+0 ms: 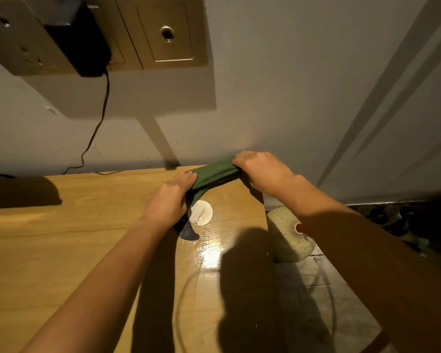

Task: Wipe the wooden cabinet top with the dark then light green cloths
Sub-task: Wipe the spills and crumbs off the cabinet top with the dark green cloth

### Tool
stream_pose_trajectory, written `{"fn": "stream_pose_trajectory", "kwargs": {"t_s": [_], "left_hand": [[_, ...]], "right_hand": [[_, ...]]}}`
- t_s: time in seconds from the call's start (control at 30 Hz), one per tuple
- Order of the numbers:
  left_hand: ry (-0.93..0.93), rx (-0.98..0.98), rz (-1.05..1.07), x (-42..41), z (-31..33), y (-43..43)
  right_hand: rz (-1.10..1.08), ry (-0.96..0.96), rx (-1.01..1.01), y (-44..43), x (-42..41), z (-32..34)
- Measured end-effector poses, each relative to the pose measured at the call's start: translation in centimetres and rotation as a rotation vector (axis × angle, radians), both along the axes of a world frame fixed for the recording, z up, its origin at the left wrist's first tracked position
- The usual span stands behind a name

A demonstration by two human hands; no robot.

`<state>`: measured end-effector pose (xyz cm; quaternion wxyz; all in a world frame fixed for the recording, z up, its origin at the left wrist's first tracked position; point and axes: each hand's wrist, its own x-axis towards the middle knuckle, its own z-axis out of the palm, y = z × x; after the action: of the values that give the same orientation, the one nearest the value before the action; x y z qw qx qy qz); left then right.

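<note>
Head view: left hand [169, 200], right hand [262, 171] each clamp one end of dark green cloth [211, 174], pulled taut between them over far corner of wooden cabinet top [87, 225]. White disc [201, 212] just beside left hand. Likely best: fold flat, press down, sweep around disc.

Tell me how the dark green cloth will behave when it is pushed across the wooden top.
Probably floppy: the dark green cloth bunches into folds between the left hand and right hand, and its loose end hangs down to the cabinet top. Likely light, since it looks like thin fabric. It should slide easily; the top looks glossy, with glare.
</note>
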<state>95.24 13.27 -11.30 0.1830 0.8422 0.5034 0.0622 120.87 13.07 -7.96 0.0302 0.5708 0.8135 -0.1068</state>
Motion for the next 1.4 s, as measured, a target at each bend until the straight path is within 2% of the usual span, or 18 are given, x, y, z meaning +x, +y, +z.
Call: {"fn": "stream_pose_trajectory", "kwargs": {"t_s": [0.1,0.2,0.4,0.67,1.4], "left_hand": [[0.055,-0.050,-0.070,-0.6,-0.5,-0.5],[0.030,-0.049,-0.114,-1.2,-0.4,-1.7],[0.036,-0.107,-0.149,-2.7,0.6,-4.5],[0.080,-0.066,-0.156,-3.1,0.6,-7.8],[0.047,-0.130,-0.242,-6.7,0.3,-17.1]], "right_hand": [[-0.102,0.043,-0.046,-2.8,-0.1,-2.3],[-0.165,0.133,-0.044,-4.9,-0.5,-3.0],[-0.170,0.117,-0.112,-8.5,-2.0,-2.4],[-0.204,0.091,-0.174,-12.9,-3.1,-2.6],[-0.423,0.142,-0.146,-25.7,-7.8,-1.6]]}}
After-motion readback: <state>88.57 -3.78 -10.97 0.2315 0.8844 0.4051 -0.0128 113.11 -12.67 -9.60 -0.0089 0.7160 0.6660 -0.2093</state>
